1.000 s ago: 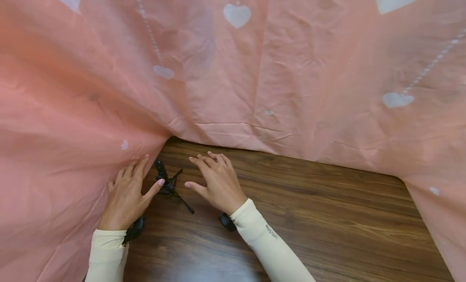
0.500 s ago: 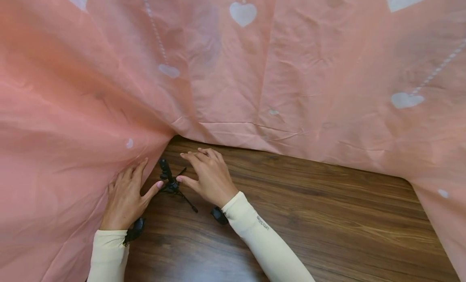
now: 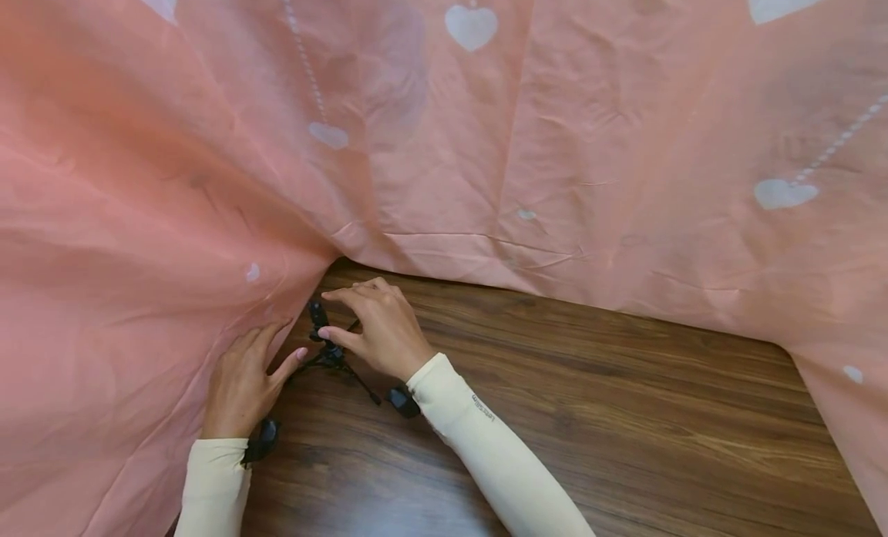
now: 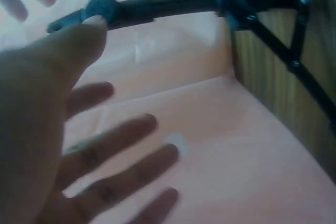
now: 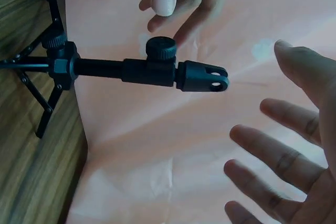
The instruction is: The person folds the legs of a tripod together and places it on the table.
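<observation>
A small black tripod [image 3: 329,350] stands upright on the wooden surface, its legs spread. In the right wrist view its column [image 5: 100,68], round knob [image 5: 161,49] and forked top [image 5: 206,77] show plainly. My left hand [image 3: 239,383] is on its left, thumb raised and fingers extended near the pink cloth; contact with the cloth cannot be told. Over the tripod's right side reaches my right hand [image 3: 381,325], thumb and fingers spread around its upper end. A gap separates these fingers [image 5: 273,153] from the forked top. Neither hand grips the tripod.
Pink cloth [image 3: 444,175] with white hearts hangs behind and at both sides, meeting the brown wooden surface [image 3: 590,414]. A fold comes down to a corner just behind the tripod. Each wrist carries a black camera [image 3: 402,402].
My right hand has moved left, from beside the tripod to around its upper end. The left hand stays nearly in place. The head view has shifted slightly.
</observation>
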